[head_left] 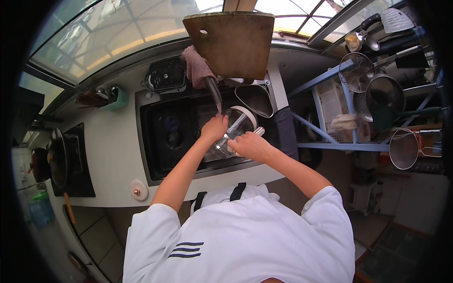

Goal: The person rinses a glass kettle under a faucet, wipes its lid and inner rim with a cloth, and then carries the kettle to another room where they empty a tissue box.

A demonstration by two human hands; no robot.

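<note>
A clear glass kettle (241, 121) with a white rim lies tilted in the dark sink (159, 153), its open end toward the far right. My right hand (252, 146) is closed round a pale handle with copper-coloured trim (259, 131), which appears to belong to the kettle. On the other side, my left hand (214, 128) curls against the glass, just under the tap (213, 92); some of its fingertips are hidden. A pink cloth (196, 65) is wrapped over the tap's upper part. Left of the sink, a round white lid (138, 190) with a copper-coloured knob rests on the counter.
A wooden cutting board (231, 45) leans upright behind the sink. A grey strainer basket (255, 100) sits at its right corner, a black basket (166, 74) behind. Pans (60, 158) stand by the stove at left. Strainers and pots hang on a blue rack (347, 146) at right.
</note>
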